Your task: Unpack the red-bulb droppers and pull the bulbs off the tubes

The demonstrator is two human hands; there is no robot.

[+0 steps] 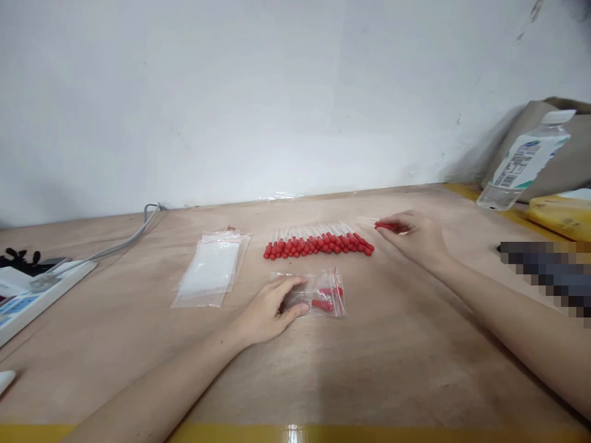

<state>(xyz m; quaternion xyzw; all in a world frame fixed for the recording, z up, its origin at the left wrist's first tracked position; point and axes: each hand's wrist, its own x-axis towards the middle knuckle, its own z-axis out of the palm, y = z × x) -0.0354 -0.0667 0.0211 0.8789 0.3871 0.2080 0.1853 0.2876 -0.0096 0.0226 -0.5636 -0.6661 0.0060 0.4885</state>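
Observation:
My right hand pinches a red-bulbed dropper by its bulb, the pale tip pointing left; I cannot tell whether a second one is with it. Just left of it lies a row of several droppers, red bulbs toward me and clear tubes toward the wall. My left hand rests on a clear zip bag, thumb and fingers apart over its left end. Inside the bag are two droppers with red bulbs at the right, their tubes partly hidden by the hand.
A stack of clear zip bags lies to the left. At the far left are a white power strip and a grey cable. On the right stand a plastic bottle, a yellow packet and a blurred dark object. A wall closes the back.

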